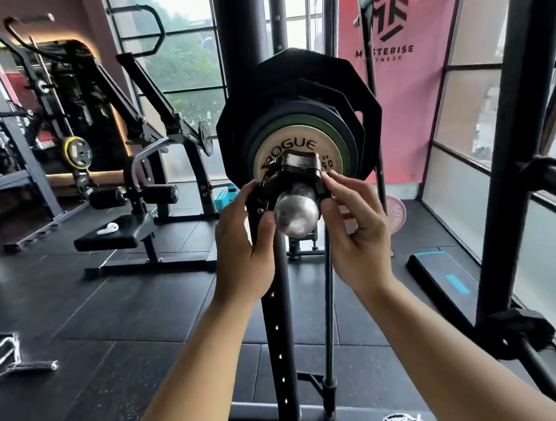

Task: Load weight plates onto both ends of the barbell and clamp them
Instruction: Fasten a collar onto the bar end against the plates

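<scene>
The left hand point(244, 244) is gripping the left side of the black metal collar clamp point(300, 170), and the right hand point(358, 232) is pinching its right edge. The clamp is sitting on the silver steel barbell sleeve point(296, 215), just beside the white round plate point(292, 148), with a black many-sided plate point(306, 70) behind.

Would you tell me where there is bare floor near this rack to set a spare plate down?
The floor is bare between the bench, the upright and the handle at lower left. Right of the upright it is crowded: a thin bar stands close, with the step beyond.
</scene>
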